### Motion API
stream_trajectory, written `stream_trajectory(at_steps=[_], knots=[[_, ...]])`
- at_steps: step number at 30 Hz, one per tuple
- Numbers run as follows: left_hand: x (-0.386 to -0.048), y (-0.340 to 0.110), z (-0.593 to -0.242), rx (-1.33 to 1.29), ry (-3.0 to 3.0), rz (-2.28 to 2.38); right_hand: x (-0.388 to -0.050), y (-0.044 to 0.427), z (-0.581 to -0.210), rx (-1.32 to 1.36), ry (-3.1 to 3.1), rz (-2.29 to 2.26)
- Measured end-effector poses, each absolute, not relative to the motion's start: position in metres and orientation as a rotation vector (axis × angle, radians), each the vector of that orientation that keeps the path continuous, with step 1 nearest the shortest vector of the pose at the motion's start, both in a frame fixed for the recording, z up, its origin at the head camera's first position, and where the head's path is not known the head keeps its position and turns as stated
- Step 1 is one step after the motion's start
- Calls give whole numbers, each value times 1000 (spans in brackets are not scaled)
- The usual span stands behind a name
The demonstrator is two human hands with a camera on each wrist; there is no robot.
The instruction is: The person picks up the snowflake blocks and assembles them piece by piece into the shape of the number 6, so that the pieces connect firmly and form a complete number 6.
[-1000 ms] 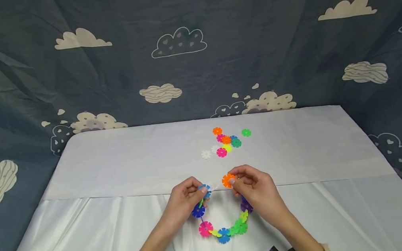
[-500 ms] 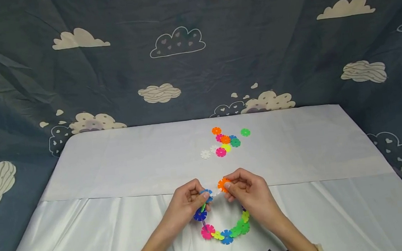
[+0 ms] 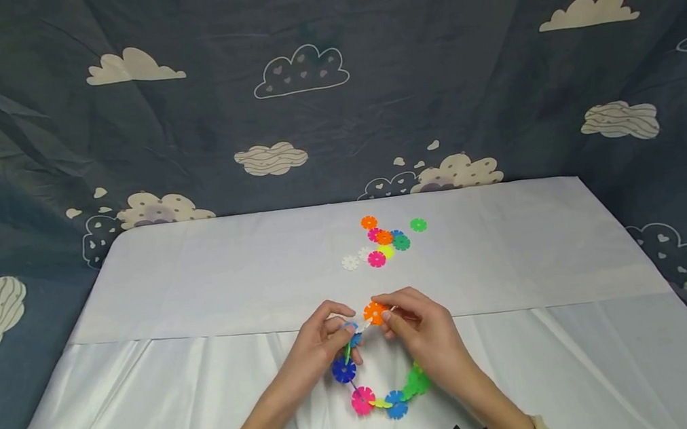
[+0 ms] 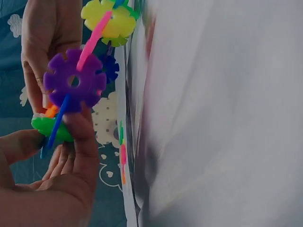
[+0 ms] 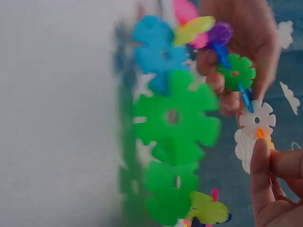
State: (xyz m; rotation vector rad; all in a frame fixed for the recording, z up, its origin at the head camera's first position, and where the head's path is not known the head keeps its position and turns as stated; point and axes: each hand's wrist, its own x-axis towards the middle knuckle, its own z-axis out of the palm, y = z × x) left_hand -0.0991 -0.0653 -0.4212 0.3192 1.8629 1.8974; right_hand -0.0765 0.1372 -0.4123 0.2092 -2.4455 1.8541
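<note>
A curved chain of colourful plastic snowflake discs [image 3: 344, 370] hangs between the two hands above the white cloth. My left hand [image 3: 318, 346] pinches its left end at a blue disc [image 3: 355, 339] and a green disc [image 4: 53, 128]. A white disc [image 5: 257, 120] sticks out from that end between the hands. My right hand [image 3: 427, 326] pinches an orange disc [image 3: 374, 312] by thumb and finger, its edge against the white disc in the right wrist view. Larger green discs [image 5: 175, 118] hang lower on the right side; part of the chain is hidden behind my right hand.
Farther back on the white-covered table [image 3: 202, 281] lies a loose group of discs, among them a pink disc [image 3: 376, 259], a white one and a bright green disc [image 3: 418, 225] set apart. A dark cloud-patterned cloth [image 3: 311, 122] hangs behind the table.
My right hand has moved left with the orange disc, bringing it up to the white disc. The left index finger has lifted somewhat. The chain's lower part has swung slightly right.
</note>
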Motion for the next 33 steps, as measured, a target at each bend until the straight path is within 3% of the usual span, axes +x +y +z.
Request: stream_trajectory(at_steps=[9, 20, 33], knots=[[-100, -62, -428, 322, 1899, 1761, -78, 134, -417, 277, -2541, 1530], [-107, -72, -428, 155, 2054, 1688, -95, 171, -416, 99, -2588, 1492], [-109, -73, -434, 177, 2017, 1734, -165, 210, -420, 161, -2861, 1323]])
